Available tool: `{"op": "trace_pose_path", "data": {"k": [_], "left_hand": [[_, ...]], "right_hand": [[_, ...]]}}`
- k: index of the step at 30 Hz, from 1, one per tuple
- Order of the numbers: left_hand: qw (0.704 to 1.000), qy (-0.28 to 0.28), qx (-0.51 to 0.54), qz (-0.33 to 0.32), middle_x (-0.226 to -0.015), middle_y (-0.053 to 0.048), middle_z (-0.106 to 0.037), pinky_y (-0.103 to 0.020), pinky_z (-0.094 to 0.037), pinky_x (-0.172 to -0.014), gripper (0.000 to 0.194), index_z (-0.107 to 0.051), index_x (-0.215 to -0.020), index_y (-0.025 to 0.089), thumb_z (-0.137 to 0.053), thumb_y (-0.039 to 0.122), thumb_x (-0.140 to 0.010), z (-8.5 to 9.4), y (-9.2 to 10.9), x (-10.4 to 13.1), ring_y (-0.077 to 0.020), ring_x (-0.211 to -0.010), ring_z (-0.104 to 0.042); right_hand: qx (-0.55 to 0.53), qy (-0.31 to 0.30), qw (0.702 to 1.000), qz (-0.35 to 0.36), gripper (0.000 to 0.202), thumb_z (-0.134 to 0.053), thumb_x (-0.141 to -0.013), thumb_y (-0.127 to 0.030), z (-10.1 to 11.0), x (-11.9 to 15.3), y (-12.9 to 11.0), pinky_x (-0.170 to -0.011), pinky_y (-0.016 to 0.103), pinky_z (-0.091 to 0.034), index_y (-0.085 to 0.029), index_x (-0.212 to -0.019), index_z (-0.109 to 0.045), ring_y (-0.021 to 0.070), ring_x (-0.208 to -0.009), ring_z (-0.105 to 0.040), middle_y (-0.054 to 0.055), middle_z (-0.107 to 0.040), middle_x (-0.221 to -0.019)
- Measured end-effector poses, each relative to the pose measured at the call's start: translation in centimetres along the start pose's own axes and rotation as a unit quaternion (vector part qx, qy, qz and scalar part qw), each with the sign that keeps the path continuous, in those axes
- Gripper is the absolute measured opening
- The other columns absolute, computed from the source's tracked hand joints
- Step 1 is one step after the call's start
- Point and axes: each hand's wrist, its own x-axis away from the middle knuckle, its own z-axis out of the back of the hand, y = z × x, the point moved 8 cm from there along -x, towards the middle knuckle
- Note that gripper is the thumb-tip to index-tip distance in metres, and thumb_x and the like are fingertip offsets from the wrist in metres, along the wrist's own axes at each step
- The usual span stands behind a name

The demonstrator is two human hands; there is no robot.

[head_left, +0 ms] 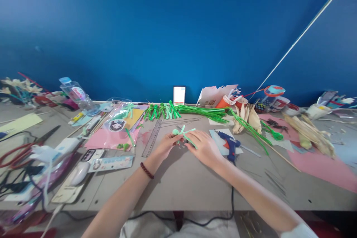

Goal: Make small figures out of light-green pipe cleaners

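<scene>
Between my two hands, over the middle of the table, is a pale green pipe-cleaner piece (182, 131) with several arms sticking out. My left hand (169, 143) pinches it from the left, fingers closed near its knobbed end. From the right, my right hand (205, 146) has its fingers bent over the arms and closed on them; the fingertips are partly hidden. Beyond my hands stands a row of green pipe-cleaner pieces (161, 111), beside a bundle of long green pipe cleaners (205, 111). A clear ruler (152, 140) lies left of my left hand.
A blue glue gun (231, 147) rests on white paper right of my right hand, its cable running to the table's front edge. Dried husks (252, 119) lie farther right. At left are a plastic bag (115, 122), a power strip (63, 147), scissors (21, 156) and a bottle (76, 93).
</scene>
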Motion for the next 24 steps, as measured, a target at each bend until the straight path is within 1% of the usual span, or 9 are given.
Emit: {"op": "trace_pose_path", "data": {"k": [3, 6, 8, 12, 16, 21, 24], "left_hand": [[1.0, -0.005, 0.028, -0.003, -0.067, -0.003, -0.066, -0.025, -0.037, -0.061, 0.028, -0.069, -0.069, 0.014, -0.079, 0.038, -0.06, -0.2, 0.2, 0.1, -0.0128, -0.065, -0.055], [1.0, -0.005, 0.03, -0.001, -0.072, -0.004, -0.067, -0.026, -0.038, -0.063, 0.028, -0.07, -0.072, 0.013, -0.078, 0.038, -0.062, -0.2, 0.6, 0.2, -0.0146, -0.069, -0.056], [1.0, -0.005, 0.02, -0.003, -0.071, -0.003, -0.065, -0.026, -0.039, -0.062, 0.029, -0.069, -0.071, 0.013, -0.077, 0.039, -0.062, -0.2, 0.8, 0.2, -0.0138, -0.067, -0.054], [1.0, 0.004, -0.006, -0.016, -0.066, 0.0, -0.06, -0.024, -0.039, -0.061, 0.026, -0.067, -0.07, 0.014, -0.078, 0.035, -0.06, 0.1, 1.1, 0.2, -0.0114, -0.063, -0.051], [0.999, 0.001, -0.043, -0.008, -0.064, 0.0, -0.059, -0.025, -0.039, -0.06, 0.027, -0.065, -0.067, 0.013, -0.078, 0.035, -0.06, 0.1, 0.9, 0.1, -0.0107, -0.059, -0.05], [0.997, -0.005, -0.071, -0.016, -0.058, 0.001, -0.056, -0.024, -0.038, -0.058, 0.026, -0.063, -0.061, 0.013, -0.076, 0.036, -0.061, 0.0, 1.1, 0.2, -0.0097, -0.055, -0.048], [0.996, -0.014, -0.089, -0.026, -0.056, 0.001, -0.056, -0.024, -0.037, -0.058, 0.024, -0.064, -0.063, 0.014, -0.075, 0.036, -0.062, -0.2, 1.3, 0.3, -0.0098, -0.054, -0.047]], "right_hand": [[0.037, -0.007, 0.999, 0.009, 0.019, -0.052, -0.089, -0.022, -2.1, -0.8, 0.6, -0.08, 0.036, -0.047, -0.017, -0.102, -0.064, 0.0224, -0.094, -0.061, 0.009, -0.069, -0.102], [0.045, 0.016, 0.999, 0.01, 0.022, -0.047, -0.092, -0.02, -3.0, -0.5, 1.6, -0.08, 0.035, -0.046, -0.018, -0.105, -0.064, 0.0209, -0.093, -0.061, 0.008, -0.069, -0.103], [0.044, 0.031, 0.998, 0.017, 0.026, -0.044, -0.093, -0.018, -3.2, 0.0, 1.9, -0.081, 0.034, -0.047, -0.018, -0.109, -0.063, 0.0202, -0.093, -0.061, 0.008, -0.069, -0.105], [0.049, 0.042, 0.997, 0.037, 0.028, -0.043, -0.092, -0.014, -3.5, 0.8, 1.8, -0.083, 0.034, -0.048, -0.017, -0.112, -0.063, 0.0214, -0.096, -0.061, 0.01, -0.068, -0.107], [0.051, 0.037, 0.997, 0.053, 0.03, -0.042, -0.092, -0.012, -3.8, 1.1, 1.7, -0.083, 0.035, -0.049, -0.014, -0.114, -0.062, 0.0218, -0.097, -0.061, 0.012, -0.068, -0.106], [0.042, 0.027, 0.997, 0.064, 0.03, -0.042, -0.092, -0.011, -4.1, 1.5, 1.7, -0.083, 0.035, -0.048, -0.014, -0.115, -0.061, 0.0217, -0.099, -0.059, 0.011, -0.066, -0.11], [0.041, 0.014, 0.996, 0.081, 0.03, -0.042, -0.092, -0.012, -4.3, 1.7, 1.5, -0.082, 0.035, -0.047, -0.015, -0.116, -0.06, 0.0219, -0.1, -0.058, 0.011, -0.065, -0.114]]}}
